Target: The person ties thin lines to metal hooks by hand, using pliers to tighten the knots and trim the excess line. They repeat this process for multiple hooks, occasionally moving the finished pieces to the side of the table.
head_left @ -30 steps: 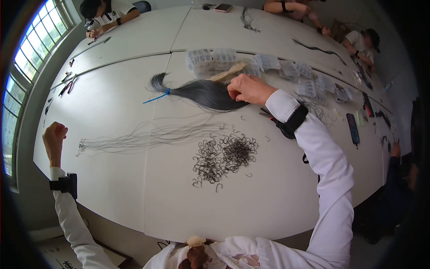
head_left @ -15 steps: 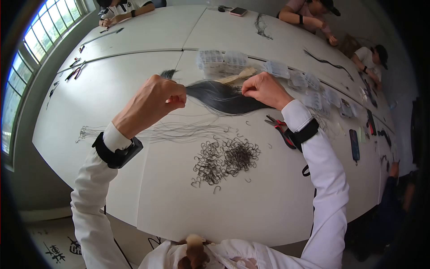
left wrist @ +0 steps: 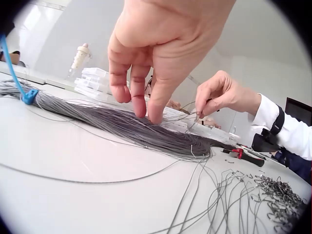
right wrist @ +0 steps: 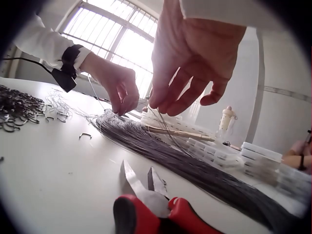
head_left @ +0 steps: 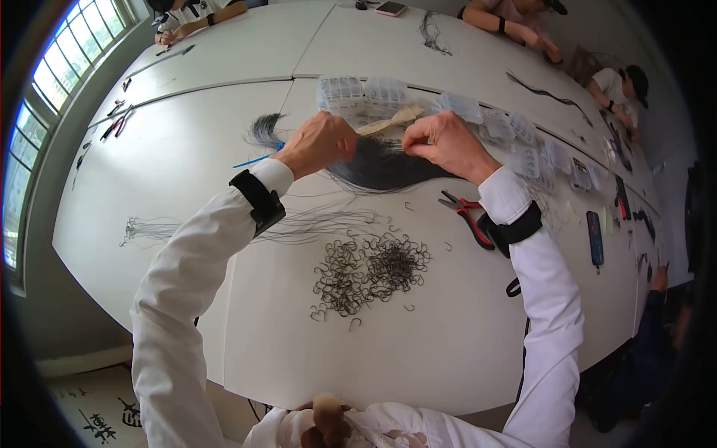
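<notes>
A thick bundle of fine dark-grey line (head_left: 373, 168) lies on the table, bound near its left end by a blue tie (head_left: 258, 160). Over its left part, my left hand (head_left: 317, 143) has thumb and fingers drawn together at a few strands, seen close up in the left wrist view. My right hand (head_left: 447, 145) pinches several thin strands (right wrist: 163, 122) above the bundle, their ends hidden by its fingers. Nearer me, long loose lines (head_left: 306, 220) stretch leftward, beside a heap of small dark hooks (head_left: 396, 263).
Red-handled pliers (head_left: 469, 218) lie below my right wrist. Clear plastic boxes (head_left: 341, 93) line the back, with a pale wooden piece (head_left: 392, 119) before them. A phone (head_left: 594, 237) lies at right, more pliers (head_left: 116, 123) at far left. Other people sit around the table.
My left hand has come from the table's left side, up and rightward to the bundle, near my right hand. The right hand keeps its pinch above the bundle.
</notes>
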The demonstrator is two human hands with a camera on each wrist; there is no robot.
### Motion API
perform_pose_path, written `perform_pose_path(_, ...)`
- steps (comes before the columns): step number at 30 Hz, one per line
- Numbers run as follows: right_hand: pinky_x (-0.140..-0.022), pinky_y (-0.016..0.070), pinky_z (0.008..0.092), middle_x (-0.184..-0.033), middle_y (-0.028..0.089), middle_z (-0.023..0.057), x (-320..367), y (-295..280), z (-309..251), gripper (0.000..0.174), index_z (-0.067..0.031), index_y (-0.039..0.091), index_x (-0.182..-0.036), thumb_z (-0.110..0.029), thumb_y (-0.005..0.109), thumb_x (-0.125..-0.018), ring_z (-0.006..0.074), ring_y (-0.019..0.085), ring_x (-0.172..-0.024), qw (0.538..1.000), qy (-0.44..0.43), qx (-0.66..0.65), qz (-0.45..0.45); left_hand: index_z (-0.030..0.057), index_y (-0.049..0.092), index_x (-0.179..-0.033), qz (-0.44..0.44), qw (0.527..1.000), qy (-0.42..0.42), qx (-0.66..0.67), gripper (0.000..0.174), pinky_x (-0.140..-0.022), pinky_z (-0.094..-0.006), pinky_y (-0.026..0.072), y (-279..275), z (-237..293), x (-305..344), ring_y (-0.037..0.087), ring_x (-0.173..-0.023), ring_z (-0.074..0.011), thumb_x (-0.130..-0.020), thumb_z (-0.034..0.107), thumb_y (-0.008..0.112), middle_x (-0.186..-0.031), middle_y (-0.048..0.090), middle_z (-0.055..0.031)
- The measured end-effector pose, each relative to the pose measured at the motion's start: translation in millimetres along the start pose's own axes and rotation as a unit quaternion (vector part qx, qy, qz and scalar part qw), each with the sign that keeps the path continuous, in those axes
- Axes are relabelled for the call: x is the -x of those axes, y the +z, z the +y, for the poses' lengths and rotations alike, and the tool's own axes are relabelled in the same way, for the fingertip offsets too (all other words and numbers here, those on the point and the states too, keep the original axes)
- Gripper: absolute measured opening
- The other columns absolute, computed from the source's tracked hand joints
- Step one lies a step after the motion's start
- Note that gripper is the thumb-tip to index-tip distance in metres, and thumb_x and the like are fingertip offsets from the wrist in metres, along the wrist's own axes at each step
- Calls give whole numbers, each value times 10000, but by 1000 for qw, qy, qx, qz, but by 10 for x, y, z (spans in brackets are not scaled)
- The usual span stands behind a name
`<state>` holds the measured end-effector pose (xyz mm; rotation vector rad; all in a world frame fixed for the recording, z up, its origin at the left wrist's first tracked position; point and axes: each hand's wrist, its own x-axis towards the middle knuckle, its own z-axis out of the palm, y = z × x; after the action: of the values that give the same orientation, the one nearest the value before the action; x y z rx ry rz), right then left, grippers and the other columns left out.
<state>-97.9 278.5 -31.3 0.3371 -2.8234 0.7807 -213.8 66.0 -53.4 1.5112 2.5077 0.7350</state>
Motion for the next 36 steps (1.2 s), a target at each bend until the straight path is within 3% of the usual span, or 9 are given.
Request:
perform_pose_path(10,-690,509,310,-781,684,99,-12,-9,7,127,-66,696,-829,-87,665,-708,215,649,-707,995,42,52,-69,60,706,-782,62,997,-6,53,71,-664,-323,489,-77,-134,62,645,-714,-203,-723,98,704,-779,692,-74)
perform_pose_path(13,-750,505,334,-861,681,124,-51,64,8,232,-34,664,-949,-142,683,-744,247,649,-774,994,33,88,-51,55,707,-791,70,996,-5,57,77,-647,-317,487,-77,-158,58,645,-696,-201,-726,97,701,-771,691,-81)
perform_pose_path(16,-789,496,341,-894,671,140,-180,216,-66,343,-11,621,-1039,-205,697,-766,266,645,-825,997,-64,23,35,46,702,-793,82,995,3,50,77,-636,-312,487,-83,-145,70,646,-685,-199,-732,93,697,-771,691,-86)
perform_pose_path(18,-779,492,331,-858,667,128,-273,326,-212,374,-16,610,-1056,-226,705,-761,258,648,-832,999,24,-44,6,44,701,-790,77,996,-8,48,73,-636,-311,486,-112,-92,89,646,-686,-199,-733,90,695,-769,690,-87)
perform_pose_path(22,-686,498,319,-712,669,127,-431,442,-349,166,-15,685,-807,-161,696,-730,215,660,-721,985,136,-101,-31,41,697,-827,66,996,-4,56,123,-665,-337,504,-148,-100,96,651,-736,-261,-740,125,671,-787,678,-130)
perform_pose_path(23,-664,502,317,-656,659,130,-451,478,-360,115,-15,686,-708,-130,687,-715,215,655,-661,983,133,-125,19,41,697,-827,66,996,-4,54,123,-665,-337,504,-167,-113,110,651,-736,-261,-740,125,671,-787,678,-130)
perform_pose_path(26,-577,473,265,-622,641,63,-473,501,-299,122,2,680,-759,-119,665,-770,103,583,-558,991,85,-85,55,38,693,-865,39,998,-29,48,140,-695,-345,512,-245,-119,182,649,-781,-269,-732,81,685,-830,676,-140)
perform_pose_path(28,-586,470,268,-630,646,67,-472,494,-283,124,-4,686,-761,-127,670,-763,110,590,-575,991,91,-80,50,34,690,-905,105,993,-44,-23,201,-723,-361,520,-263,-228,246,642,-826,-276,-706,14,705,-879,667,-149)
perform_pose_path(36,-591,457,275,-636,651,78,-436,407,-309,139,-8,691,-758,-145,686,-737,129,602,-599,994,84,-57,40,13,703,-845,3,988,-142,-65,240,-710,-344,530,-289,-508,274,648,-826,-269,-637,-104,687,-871,663,-143)
